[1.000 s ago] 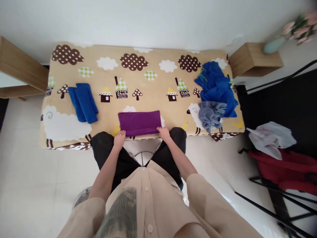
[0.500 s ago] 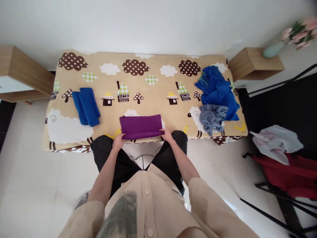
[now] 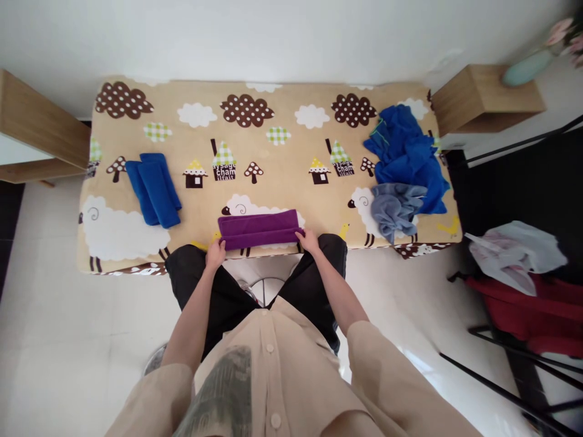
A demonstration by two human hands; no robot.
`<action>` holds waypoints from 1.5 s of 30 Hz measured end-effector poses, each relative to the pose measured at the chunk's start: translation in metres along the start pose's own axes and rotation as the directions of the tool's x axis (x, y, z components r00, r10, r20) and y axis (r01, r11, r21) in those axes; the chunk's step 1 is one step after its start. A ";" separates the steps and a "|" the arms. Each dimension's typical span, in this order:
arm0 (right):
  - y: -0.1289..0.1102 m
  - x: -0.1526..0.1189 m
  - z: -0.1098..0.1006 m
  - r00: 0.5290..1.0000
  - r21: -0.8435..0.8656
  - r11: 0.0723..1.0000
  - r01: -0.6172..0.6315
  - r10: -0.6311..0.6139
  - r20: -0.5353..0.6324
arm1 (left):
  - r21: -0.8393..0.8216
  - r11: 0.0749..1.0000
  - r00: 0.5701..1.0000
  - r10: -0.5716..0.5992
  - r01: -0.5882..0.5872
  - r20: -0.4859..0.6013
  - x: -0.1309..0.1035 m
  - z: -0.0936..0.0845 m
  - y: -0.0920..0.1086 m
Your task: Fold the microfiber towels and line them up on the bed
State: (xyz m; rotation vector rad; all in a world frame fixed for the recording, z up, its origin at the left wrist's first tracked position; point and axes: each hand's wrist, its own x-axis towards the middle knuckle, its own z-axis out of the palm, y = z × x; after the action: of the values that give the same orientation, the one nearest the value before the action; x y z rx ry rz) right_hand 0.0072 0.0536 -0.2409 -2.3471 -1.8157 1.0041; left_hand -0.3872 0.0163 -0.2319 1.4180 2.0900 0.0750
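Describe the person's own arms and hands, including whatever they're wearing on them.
The left grip and right grip are bare hands, with no gloves. Both forearms are uncovered, with no watch or bracelet visible. Loose, plain beige sleeves end around the elbows and match the shirt. Rings are too small to tell.

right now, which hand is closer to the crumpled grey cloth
The right hand. It grips the right end of the purple cloth, left of the grey cloth; the left hand holds the opposite end, farther away.
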 end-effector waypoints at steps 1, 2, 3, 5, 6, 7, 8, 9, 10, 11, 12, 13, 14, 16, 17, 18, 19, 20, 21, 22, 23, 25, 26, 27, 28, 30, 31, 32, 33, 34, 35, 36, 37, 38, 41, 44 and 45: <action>-0.001 -0.001 -0.001 1.000 -0.027 0.999 -0.019 0.019 0.019 | 0.008 1.000 1.000 -0.014 0.014 0.011 0.000 0.001 0.000; -0.002 -0.001 -0.002 0.999 -0.046 0.998 -0.032 0.034 0.033 | 0.015 1.000 0.999 -0.026 0.026 0.019 -0.001 0.001 0.000; -0.004 -0.002 -0.002 0.998 -0.057 0.997 -0.041 0.044 0.042 | 0.021 0.999 0.999 -0.036 0.035 0.025 -0.001 0.001 0.000; -0.006 -0.003 -0.004 0.997 -0.069 0.996 -0.050 0.053 0.048 | 0.031 0.998 0.998 -0.052 0.051 0.032 -0.002 0.002 0.000; -0.007 -0.004 -0.004 0.997 -0.074 0.996 -0.049 0.053 0.050 | 0.035 0.998 0.998 -0.059 0.058 0.034 -0.003 0.002 0.000; -0.007 -0.004 -0.005 0.997 -0.079 0.996 -0.048 0.052 0.052 | 0.038 0.997 0.997 -0.064 0.063 0.035 -0.003 0.002 0.001; -0.007 -0.004 -0.006 0.997 -0.085 0.995 -0.047 0.052 0.056 | 0.041 0.997 0.997 -0.067 0.066 0.035 -0.003 0.003 0.001; -0.007 -0.003 -0.006 0.997 -0.092 0.995 -0.048 0.053 0.061 | 0.042 0.997 0.997 -0.067 0.066 0.034 -0.002 0.002 0.001; -0.007 -0.004 -0.006 0.996 -0.098 0.994 -0.049 0.056 0.068 | 0.042 0.997 0.997 -0.065 0.063 0.032 -0.002 0.002 0.002; -0.008 -0.004 -0.007 0.996 -0.102 0.994 -0.049 0.057 0.073 | 0.042 0.997 0.998 -0.059 0.057 0.029 -0.002 0.002 0.002; -0.008 -0.005 -0.007 0.996 -0.107 0.993 -0.047 0.055 0.068 | 0.040 0.998 0.998 -0.051 0.050 0.025 -0.003 0.001 0.003; -0.009 -0.008 -0.007 0.998 -0.114 0.993 -0.042 0.046 0.040 | 0.037 0.998 0.999 -0.045 0.044 0.021 -0.004 0.000 0.004; -0.011 -0.011 -0.007 1.000 -0.127 0.992 -0.029 0.028 -0.012 | 0.038 0.999 0.999 -0.034 0.034 0.002 -0.006 0.000 0.005; -0.018 -0.022 -0.005 0.986 -0.170 0.985 0.041 -0.067 -0.151 | 0.060 0.998 0.995 0.038 -0.033 -0.090 -0.015 0.000 0.009; -0.022 -0.029 -0.004 0.967 -0.203 0.974 0.106 -0.148 -0.205 | 0.087 0.991 0.983 0.115 -0.104 -0.141 -0.021 0.000 0.012; -0.027 -0.036 -0.001 0.942 -0.238 0.953 0.189 -0.244 -0.230 | 0.125 0.972 0.960 0.218 -0.198 -0.176 -0.028 0.002 0.015; -0.032 -0.043 0.003 0.912 -0.271 0.920 0.284 -0.347 -0.221 | 0.168 0.937 0.925 0.335 -0.307 -0.181 -0.036 0.005 0.019; -0.036 -0.050 0.008 0.878 -0.296 0.878 0.377 -0.440 -0.189 | 0.205 0.886 0.881 0.448 -0.415 -0.153 -0.043 0.009 0.024; -0.040 -0.055 0.013 0.846 -0.313 0.835 0.453 -0.513 -0.146 | 0.228 0.832 0.838 0.537 -0.506 -0.098 -0.049 0.014 0.028; -0.043 -0.059 0.019 0.823 -0.323 0.801 0.505 -0.560 -0.101 | 0.240 0.783 0.799 0.599 -0.574 -0.041 -0.053 0.019 0.032; -0.044 -0.061 0.025 0.812 -0.328 0.779 0.534 -0.581 -0.058 | 0.248 0.747 0.772 0.635 -0.617 0.005 -0.056 0.025 0.035; -0.044 -0.060 0.037 0.816 -0.331 0.766 0.551 -0.577 0.021 | 0.257 0.728 0.761 0.646 -0.636 0.054 -0.056 0.036 0.038; -0.041 -0.057 0.041 0.819 -0.333 0.763 0.554 -0.571 0.055 | 0.261 0.739 0.774 0.630 -0.622 0.059 -0.053 0.040 0.039; -0.039 -0.053 0.045 0.819 -0.336 0.758 0.559 -0.568 0.079 | 0.265 0.754 0.791 0.608 -0.600 0.061 -0.049 0.044 0.038; -0.036 -0.048 0.047 0.815 -0.341 0.751 0.565 -0.571 0.093 | 0.270 0.769 0.808 0.586 -0.579 0.063 -0.045 0.046 0.037; -0.030 -0.037 0.046 0.803 -0.349 0.735 0.581 -0.588 0.098 | 0.275 0.784 0.825 0.560 -0.557 0.077 -0.036 0.047 0.034; -0.027 -0.031 0.044 0.798 -0.350 0.730 0.587 -0.594 0.098 | 0.274 0.782 0.824 0.559 -0.560 0.090 -0.032 0.046 0.033; -0.025 -0.026 0.042 0.796 -0.348 0.728 0.590 -0.597 0.101 | 0.272 0.776 0.820 0.564 -0.568 0.103 -0.028 0.044 0.032; -0.023 -0.021 0.038 0.794 -0.343 0.727 0.595 -0.598 0.109 | 0.269 0.771 0.814 0.569 -0.577 0.114 -0.024 0.040 0.031; -0.022 -0.017 0.034 0.791 -0.334 0.726 0.601 -0.599 0.121 | 0.266 0.769 0.812 0.571 -0.581 0.122 -0.020 0.036 0.029; -0.020 -0.012 0.029 0.788 -0.322 0.726 0.608 -0.601 0.133 | 0.263 0.771 0.813 0.568 -0.580 0.128 -0.015 0.032 0.027; -0.018 -0.008 0.025 0.785 -0.308 0.726 0.615 -0.603 0.146 | 0.261 0.775 0.817 0.561 -0.576 0.135 -0.010 0.027 0.025; -0.016 -0.003 0.019 0.780 -0.289 0.727 0.623 -0.605 0.158 | 0.256 0.782 0.822 0.551 -0.569 0.144 -0.005 0.021 0.022; -0.013 0.002 0.014 0.774 -0.265 0.728 0.632 -0.609 0.172 | 0.248 0.787 0.825 0.542 -0.565 0.160 0.001 0.016 0.019; -0.006 0.016 0.001 0.756 -0.146 0.744 0.652 -0.622 0.203 | 0.179 0.798 0.814 0.535 -0.575 0.225 0.020 0.001 0.008; -0.001 0.029 -0.008 0.781 0.038 0.794 0.607 -0.605 0.158 | 0.027 0.832 0.811 0.532 -0.554 0.243 0.035 -0.008 0.000; -0.001 0.032 -0.010 0.808 0.099 0.817 0.567 -0.576 0.125 | -0.032 0.849 0.823 0.520 -0.527 0.229 0.038 -0.010 -0.001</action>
State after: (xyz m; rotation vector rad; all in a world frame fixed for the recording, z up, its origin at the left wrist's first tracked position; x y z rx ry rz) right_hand 0.0146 0.0854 -0.2477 -1.5376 -2.2973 1.1244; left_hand -0.4025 0.0510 -0.2409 1.8921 1.4708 0.0905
